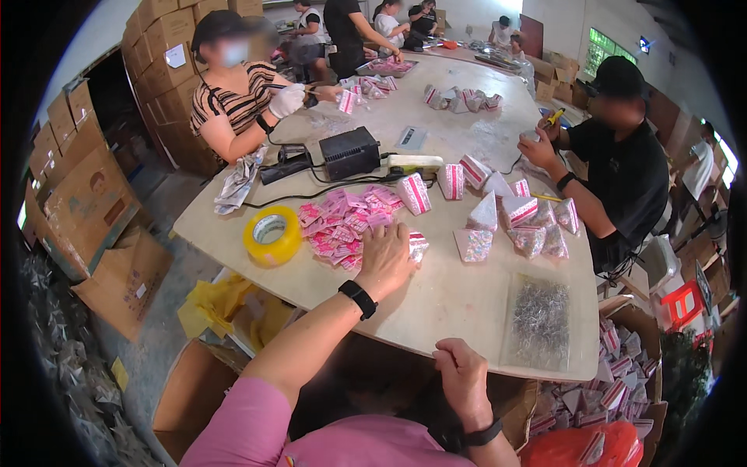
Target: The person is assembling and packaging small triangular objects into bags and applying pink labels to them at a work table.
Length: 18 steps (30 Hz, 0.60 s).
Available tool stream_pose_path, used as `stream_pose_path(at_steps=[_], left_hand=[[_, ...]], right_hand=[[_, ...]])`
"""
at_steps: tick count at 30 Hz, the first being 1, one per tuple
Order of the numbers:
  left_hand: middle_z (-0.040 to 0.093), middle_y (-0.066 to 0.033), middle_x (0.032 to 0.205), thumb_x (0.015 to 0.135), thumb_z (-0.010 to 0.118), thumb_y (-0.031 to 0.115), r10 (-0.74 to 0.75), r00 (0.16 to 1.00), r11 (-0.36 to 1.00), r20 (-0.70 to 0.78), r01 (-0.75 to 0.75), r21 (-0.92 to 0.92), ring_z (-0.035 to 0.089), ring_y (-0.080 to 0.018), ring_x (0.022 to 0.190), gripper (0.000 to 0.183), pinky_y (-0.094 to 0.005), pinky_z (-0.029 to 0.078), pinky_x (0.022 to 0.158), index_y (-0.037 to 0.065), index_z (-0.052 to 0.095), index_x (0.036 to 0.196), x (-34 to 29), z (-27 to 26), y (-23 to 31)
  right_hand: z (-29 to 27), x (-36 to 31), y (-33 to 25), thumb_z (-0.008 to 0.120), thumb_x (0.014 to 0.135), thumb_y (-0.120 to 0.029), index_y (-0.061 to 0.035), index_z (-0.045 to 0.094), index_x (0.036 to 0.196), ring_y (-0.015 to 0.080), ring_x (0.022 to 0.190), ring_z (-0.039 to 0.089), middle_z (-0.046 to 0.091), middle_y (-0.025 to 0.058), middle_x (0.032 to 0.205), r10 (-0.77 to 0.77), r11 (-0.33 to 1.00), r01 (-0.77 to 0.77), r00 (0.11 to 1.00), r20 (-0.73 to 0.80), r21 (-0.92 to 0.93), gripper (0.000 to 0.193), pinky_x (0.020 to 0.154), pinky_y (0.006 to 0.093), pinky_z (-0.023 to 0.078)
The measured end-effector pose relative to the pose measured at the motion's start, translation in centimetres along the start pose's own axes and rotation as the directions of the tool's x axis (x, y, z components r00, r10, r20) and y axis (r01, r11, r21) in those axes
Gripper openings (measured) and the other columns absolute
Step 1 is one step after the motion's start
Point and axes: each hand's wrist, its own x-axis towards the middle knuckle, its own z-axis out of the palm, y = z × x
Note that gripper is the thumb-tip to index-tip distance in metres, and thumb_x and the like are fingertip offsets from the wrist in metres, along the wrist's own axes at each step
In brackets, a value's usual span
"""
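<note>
My left hand [387,258] reaches over the table with its fingers extended and slightly apart, fingertips at the edge of a pile of small pink tags [342,226]. A glittery white wedge-shaped ornament with a pink band [418,246] lies right beside it, partly hidden; whether the thumb touches it I cannot tell. My right hand [464,378] is raised at the table's near edge, fingers curled and thumb pressed in. What it holds, if anything, cannot be made out. Close to it lies a clear bag of thin silvery wire pieces [539,321].
Several finished-looking wedges [520,212] stand right of centre. A yellow tape roll [271,236] sits left, with a black power box [349,152] and cables behind. Co-workers [233,101] [622,148] work on both sides. A carton of wedges [615,381] stands below right.
</note>
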Motion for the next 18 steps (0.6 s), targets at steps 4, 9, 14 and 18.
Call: stream_pose_path(at_steps=[4, 9, 14, 18], left_hand=[[0.055, -0.0138, 0.109, 0.072, 0.076, 0.016, -0.112, 0.988, 0.862, -0.107, 0.043, -0.505, 0.056, -0.0244, 0.094, 0.074, -0.0385, 0.048, 0.08, -0.006, 0.038, 0.131, -2.3, -0.6, 0.5], [0.051, -0.0094, 0.116, 0.077, 0.078, 0.013, -0.187, 0.961, -0.059, 0.206, 0.199, -0.978, 0.054, -0.0147, 0.105, 0.067, -0.0304, 0.049, 0.09, -0.004, 0.039, 0.129, -7.6, -2.8, 3.2], [0.05, -0.0109, 0.121, 0.078, 0.078, 0.008, -0.152, 0.961, -0.262, 0.233, 0.188, -0.946, 0.055, -0.0178, 0.109, 0.069, -0.0326, 0.05, 0.093, 0.0, 0.033, 0.13, -10.7, -3.5, 4.9], [0.05, -0.0114, 0.12, 0.078, 0.078, 0.01, -0.139, 0.955, -0.299, 0.263, 0.213, -0.93, 0.055, -0.0187, 0.109, 0.071, -0.0329, 0.05, 0.092, 0.0, 0.033, 0.13, -11.2, -4.1, 5.5]], right_hand=[[-0.1, 0.4, 0.3, 0.058, 0.086, -0.004, 0.0019, 0.063, 0.094, 0.0124, 0.061, 0.06, 0.061, 0.0081, 0.068, -0.067, 0.998, 0.067, 0.994, -0.083, -0.004, 0.011, 0.058, 0.0261, 0.048], [-1.3, 1.2, -1.6, 0.061, 0.087, -0.006, 0.0011, 0.064, 0.096, 0.0257, 0.074, 0.065, 0.065, 0.0157, 0.083, 0.056, 0.991, -0.042, 0.993, -0.105, 0.128, 0.012, 0.068, 0.0309, 0.051], [-0.8, 1.3, -3.0, 0.06, 0.087, -0.004, 0.001, 0.063, 0.098, 0.0301, 0.08, 0.066, 0.066, 0.0171, 0.089, -0.142, 0.987, 0.151, 0.98, -0.141, 0.05, 0.012, 0.07, 0.0337, 0.052], [-0.5, 1.2, -3.2, 0.06, 0.087, -0.002, 0.001, 0.063, 0.099, 0.0254, 0.075, 0.063, 0.065, 0.0144, 0.086, -0.16, 0.983, 0.17, 0.977, -0.138, 0.065, 0.013, 0.066, 0.0318, 0.05]])
